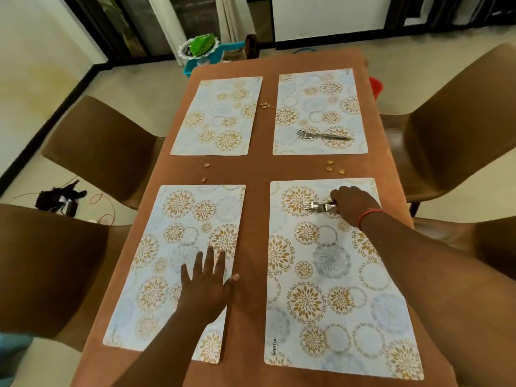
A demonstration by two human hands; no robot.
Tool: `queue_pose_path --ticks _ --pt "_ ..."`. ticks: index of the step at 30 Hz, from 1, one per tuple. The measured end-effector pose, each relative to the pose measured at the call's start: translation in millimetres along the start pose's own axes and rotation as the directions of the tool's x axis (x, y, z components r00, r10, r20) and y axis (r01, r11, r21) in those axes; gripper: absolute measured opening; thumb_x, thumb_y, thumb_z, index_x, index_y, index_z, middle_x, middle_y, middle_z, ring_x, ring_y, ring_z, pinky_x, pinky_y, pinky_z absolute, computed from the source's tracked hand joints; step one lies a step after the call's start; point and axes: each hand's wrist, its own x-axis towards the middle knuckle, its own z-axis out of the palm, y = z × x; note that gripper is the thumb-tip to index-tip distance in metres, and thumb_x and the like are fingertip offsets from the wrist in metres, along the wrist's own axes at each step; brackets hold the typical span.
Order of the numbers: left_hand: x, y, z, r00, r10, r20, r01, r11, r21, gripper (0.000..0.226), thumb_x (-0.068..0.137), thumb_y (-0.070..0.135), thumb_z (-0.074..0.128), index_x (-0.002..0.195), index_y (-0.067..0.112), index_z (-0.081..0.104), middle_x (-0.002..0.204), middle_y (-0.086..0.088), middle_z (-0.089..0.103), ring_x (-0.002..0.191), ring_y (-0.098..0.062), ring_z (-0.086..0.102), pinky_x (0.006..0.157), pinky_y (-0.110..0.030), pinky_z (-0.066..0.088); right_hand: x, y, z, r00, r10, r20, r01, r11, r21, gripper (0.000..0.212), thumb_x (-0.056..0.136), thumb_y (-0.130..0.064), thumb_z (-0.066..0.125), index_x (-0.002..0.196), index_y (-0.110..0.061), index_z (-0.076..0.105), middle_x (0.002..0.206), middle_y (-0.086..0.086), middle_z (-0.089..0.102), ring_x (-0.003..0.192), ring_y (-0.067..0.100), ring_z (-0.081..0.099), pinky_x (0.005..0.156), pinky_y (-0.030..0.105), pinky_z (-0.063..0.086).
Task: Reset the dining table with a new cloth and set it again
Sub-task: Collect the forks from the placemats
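Observation:
A brown cloth (257,169) covers the dining table. Four pale floral placemats lie on it: near left (156,263), near right (335,297), far left (220,118), far right (318,101). My right hand (353,203) grips the handles of forks (315,206) on the near right placemat, tines pointing left. My left hand (205,283) rests flat with fingers spread on the near left placemat's right edge. More forks (321,134) lie on the far right placemat.
Small nut shells lie scattered on the cloth (333,166), (266,105), (206,172). Brown chairs stand at the left (103,149), (47,263) and right (458,121). A blue stool with a green-filled bowl (199,48) stands past the far end.

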Motion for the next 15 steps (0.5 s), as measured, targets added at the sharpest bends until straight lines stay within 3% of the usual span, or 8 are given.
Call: queue_pose_path --ticks 6,12,15 --pt "-10 21 0 1.000 0.006 0.009 -0.006 1.000 -0.016 0.095 0.073 0.074 -0.024 0.157 0.030 -0.011 0.165 -0.002 -0.015 0.151 -0.026 -0.017 0.118 -0.058 -0.007 2 -5 0 1.000 0.000 -0.007 -0.001 0.994 -0.105 0.030 0.092 -0.019 0.055 0.122 -0.014 0.051 0.121 0.009 0.051 0.111 0.030 0.052 0.089 0.043 0.047" --pt "-20 30 -3 1.000 0.029 0.012 -0.028 0.999 -0.041 0.108 0.063 0.077 -0.038 0.157 0.031 -0.010 0.165 -0.003 -0.014 0.152 -0.028 -0.015 0.117 -0.059 -0.008 -16 -15 1 0.996 -0.053 0.071 0.054 0.998 -0.016 0.044 0.090 -0.005 0.052 0.132 -0.013 0.045 0.121 0.012 0.060 0.106 0.029 0.061 0.085 0.038 0.051" --pt "-23 33 -2 0.998 0.066 -0.005 -0.066 0.997 -0.041 0.112 0.061 0.078 -0.040 0.157 0.029 -0.009 0.166 -0.003 -0.013 0.152 -0.029 -0.013 0.117 -0.058 -0.008 -37 -19 3 0.998 -0.007 0.060 0.001 0.995 0.099 0.037 0.093 -0.006 0.046 0.130 -0.013 0.046 0.119 0.014 0.058 0.101 0.032 0.062 0.082 0.040 0.051"
